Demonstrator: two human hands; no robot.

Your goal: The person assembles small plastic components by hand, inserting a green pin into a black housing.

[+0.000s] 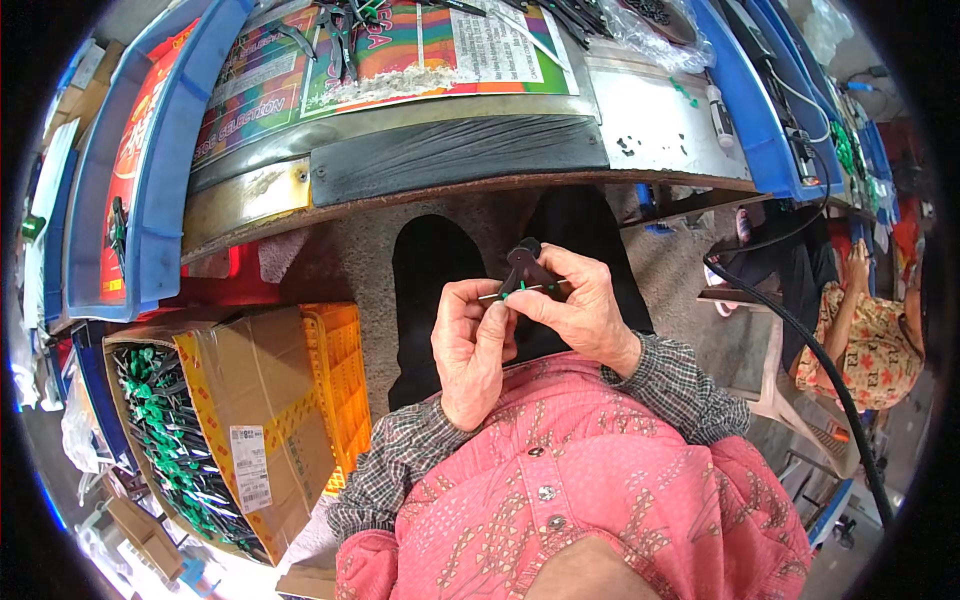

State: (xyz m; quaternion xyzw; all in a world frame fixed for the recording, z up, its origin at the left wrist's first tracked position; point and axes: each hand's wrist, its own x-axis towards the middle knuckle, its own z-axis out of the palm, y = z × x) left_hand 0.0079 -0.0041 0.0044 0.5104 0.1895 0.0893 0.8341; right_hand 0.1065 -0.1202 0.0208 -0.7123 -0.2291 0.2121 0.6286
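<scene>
Below the table edge, over my lap, both my hands meet on a small black plastic part (522, 262) with a thin metal pin and a green tip (508, 293). My left hand (470, 345) pinches the pin's near end between thumb and fingers. My right hand (580, 305) grips the black part from the right, fingers curled over it. The part's far end pokes up above my fingers.
A metal-edged worktable (400, 160) with coloured printed sheets lies ahead. Blue bins (150, 150) flank it on the left and right. A cardboard box (250, 420) of black and green parts and an orange crate (340, 380) stand at my left. Another person (870, 340) sits at right beside a black cable (800, 340).
</scene>
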